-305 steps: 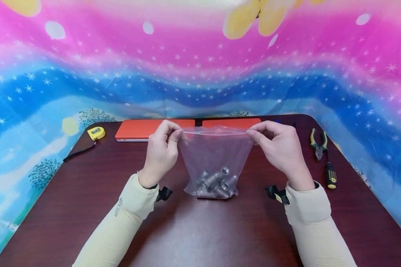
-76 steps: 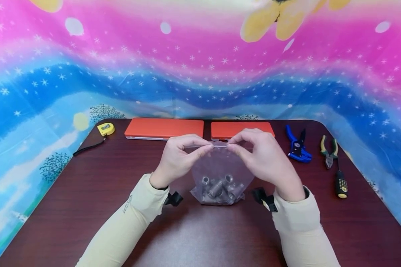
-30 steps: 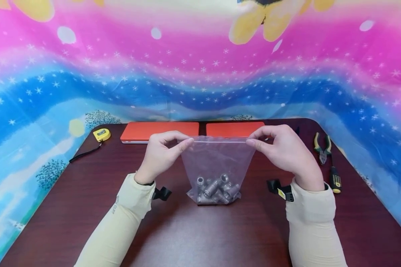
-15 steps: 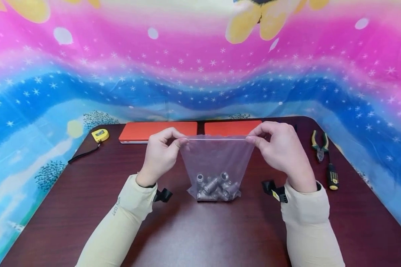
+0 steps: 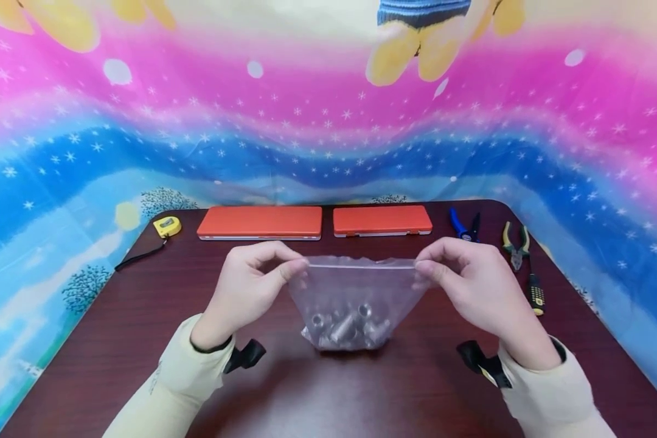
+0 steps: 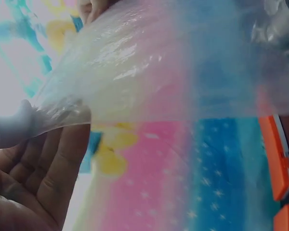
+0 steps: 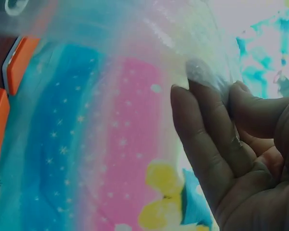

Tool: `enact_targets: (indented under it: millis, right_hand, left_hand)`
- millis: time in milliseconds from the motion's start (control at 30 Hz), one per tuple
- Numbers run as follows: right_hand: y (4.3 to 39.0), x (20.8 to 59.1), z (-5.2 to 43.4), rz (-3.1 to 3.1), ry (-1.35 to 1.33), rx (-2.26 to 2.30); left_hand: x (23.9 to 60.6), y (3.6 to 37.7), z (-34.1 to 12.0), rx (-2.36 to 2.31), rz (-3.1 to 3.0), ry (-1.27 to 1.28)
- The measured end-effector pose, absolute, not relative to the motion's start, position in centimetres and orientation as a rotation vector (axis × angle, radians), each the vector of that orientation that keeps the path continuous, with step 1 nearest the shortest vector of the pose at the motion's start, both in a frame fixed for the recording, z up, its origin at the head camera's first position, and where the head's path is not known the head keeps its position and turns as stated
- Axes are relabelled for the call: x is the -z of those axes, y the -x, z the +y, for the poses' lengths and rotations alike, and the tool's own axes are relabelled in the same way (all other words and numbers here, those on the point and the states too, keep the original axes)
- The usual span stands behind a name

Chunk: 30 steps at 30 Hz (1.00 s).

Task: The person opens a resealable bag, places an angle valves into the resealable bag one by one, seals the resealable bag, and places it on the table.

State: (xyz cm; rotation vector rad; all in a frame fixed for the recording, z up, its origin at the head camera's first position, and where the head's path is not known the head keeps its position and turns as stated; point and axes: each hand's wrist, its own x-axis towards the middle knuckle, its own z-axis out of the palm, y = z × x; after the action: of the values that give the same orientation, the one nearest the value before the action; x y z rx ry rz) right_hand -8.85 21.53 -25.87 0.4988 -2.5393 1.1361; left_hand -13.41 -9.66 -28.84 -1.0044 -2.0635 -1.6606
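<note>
A clear zip-lock bag [image 5: 356,286] stretches between my two hands in the middle of the head view. Several grey metal pipe fittings [image 5: 347,327] lie heaped in its bottom. My left hand [image 5: 249,286] pinches the bag's top left corner between thumb and fingers. At the top right corner my right hand [image 5: 479,286] pinches it the same way. The white zip strip runs straight across the top between them. In the left wrist view the bag's film [image 6: 135,62] passes into the left hand's grip; the right wrist view shows right-hand fingers [image 7: 202,130] behind the film.
Two orange cases [image 5: 260,222] [image 5: 382,220] lie along the table's back edge. A yellow tape measure [image 5: 166,226] with a black strap sits at the back left. On the right are blue-handled pruning shears [image 5: 461,225], pliers [image 5: 517,246] and a screwdriver [image 5: 536,296].
Both hands, together near the middle of the zip 2.5 s ago, have spread to the top corners. Since half a second ago they have come lower and nearer, and the bag sits lower in view.
</note>
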Motion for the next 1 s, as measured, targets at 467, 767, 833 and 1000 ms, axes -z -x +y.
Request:
enact_targets:
  millis: [467, 767, 833, 1000]
  right_hand:
    - [18.4, 31.3, 20.4, -2.943, -0.391, -1.086]
    - [25.8, 37.9, 18.6, -3.205, -0.259, -0.782]
    - [25.3, 37.9, 19.0, -3.231, -0.176, -0.809]
    - [22.4, 36.7, 21.1, -3.303, -0.051, -1.121]
  left_hand:
    - [36.2, 20.9, -9.6, 1.595, -2.615, 0.589]
    - [40.7, 27.0, -9.4, 1.382, -3.047, 0.341]
    - [40.2, 26.2, -9.5, 1.269, -3.069, 0.32]
    - [37.9, 22.4, -10.1, 1.122, -3.171, 0.346]
